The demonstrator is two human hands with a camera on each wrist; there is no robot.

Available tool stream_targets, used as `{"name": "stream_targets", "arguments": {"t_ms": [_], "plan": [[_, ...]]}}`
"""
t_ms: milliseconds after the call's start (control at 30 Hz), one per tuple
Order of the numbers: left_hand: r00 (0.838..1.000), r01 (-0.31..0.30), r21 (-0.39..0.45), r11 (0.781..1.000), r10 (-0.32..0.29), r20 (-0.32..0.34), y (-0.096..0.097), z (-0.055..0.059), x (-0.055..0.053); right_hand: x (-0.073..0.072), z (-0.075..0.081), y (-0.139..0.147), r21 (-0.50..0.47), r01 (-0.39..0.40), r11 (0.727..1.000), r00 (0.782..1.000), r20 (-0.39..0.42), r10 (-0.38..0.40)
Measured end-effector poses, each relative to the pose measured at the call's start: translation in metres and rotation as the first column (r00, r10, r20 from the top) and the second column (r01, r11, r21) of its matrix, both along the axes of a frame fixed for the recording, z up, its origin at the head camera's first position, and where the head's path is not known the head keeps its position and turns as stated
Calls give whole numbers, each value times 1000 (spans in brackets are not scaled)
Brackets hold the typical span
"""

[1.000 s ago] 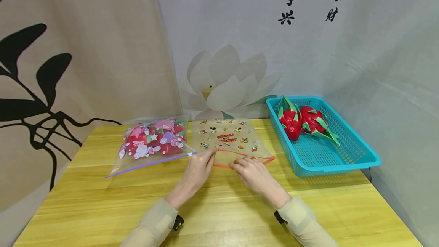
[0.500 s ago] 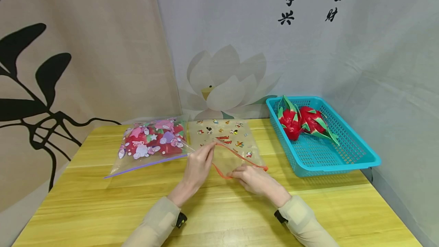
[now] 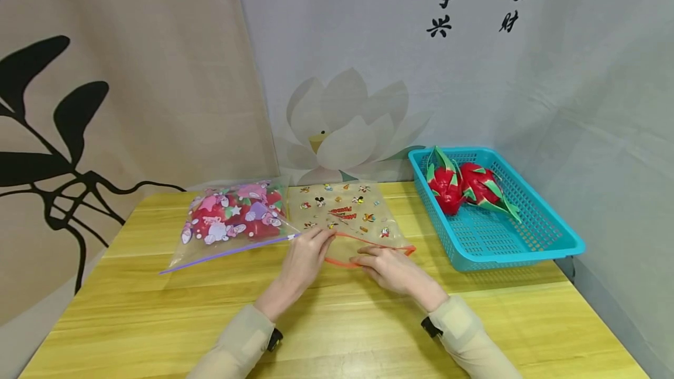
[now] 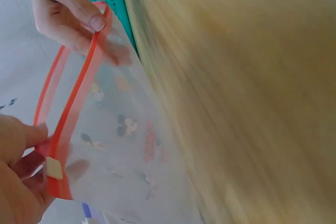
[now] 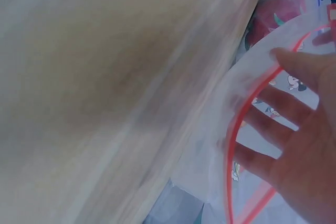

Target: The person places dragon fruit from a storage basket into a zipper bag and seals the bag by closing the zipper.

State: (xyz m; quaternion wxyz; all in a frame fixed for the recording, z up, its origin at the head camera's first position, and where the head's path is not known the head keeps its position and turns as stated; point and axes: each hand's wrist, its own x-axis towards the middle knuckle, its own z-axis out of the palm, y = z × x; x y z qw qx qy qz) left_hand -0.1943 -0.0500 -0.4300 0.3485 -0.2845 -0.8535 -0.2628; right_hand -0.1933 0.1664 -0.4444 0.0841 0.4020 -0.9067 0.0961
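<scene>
A clear zip bag (image 3: pixel 342 200) with cartoon prints and an orange-red zip edge lies at the middle of the table, mouth toward me. My left hand (image 3: pixel 305 256) pinches the left end of its mouth, close to the pale slider (image 4: pixel 54 168) in the left wrist view. With my right hand (image 3: pixel 392 271) I hold the near rim: the thumb is on the outside and the other fingers reach inside the mouth, as the right wrist view shows. Between my hands the two zip edges stand apart. Nothing shows inside this bag except fingers.
Left of it lies a filled zip bag (image 3: pixel 231 215) with a purple edge, pink-purple prints and red things inside. At right a blue basket (image 3: pixel 526 261) holds two dragon fruits (image 3: pixel 446 192). A printed curtain (image 3: pixel 358 28) hangs behind the wooden table (image 3: pixel 337 332).
The bag's mouth gapped wider half a second ago, with the near rim pulled toward me; now it is narrower again. Both hands keep their places on the bag with small shifts.
</scene>
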Motion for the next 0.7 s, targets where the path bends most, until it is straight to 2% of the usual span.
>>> {"name": "stream_targets", "arguments": {"t_ms": [133, 233, 567, 700], "plan": [[1000, -1, -76, 997, 1, 7, -1, 2, -2, -1, 1, 0, -5, -4, 1000, 1000, 17, 4], [1000, -1, -83, 997, 1, 7, -1, 3, -3, -1, 0, 0, -4, -4, 1000, 999, 40, 4], [1000, -7, 70, 998, 8, -13, 0, 13, -8, -6, -6, 1, 6, -23, 1000, 986, 166, 22], [1000, 3, 120, 993, -1, -18, 0, 18, -10, -7, -6, 2, 43, -22, 999, 982, 188, 14]]}}
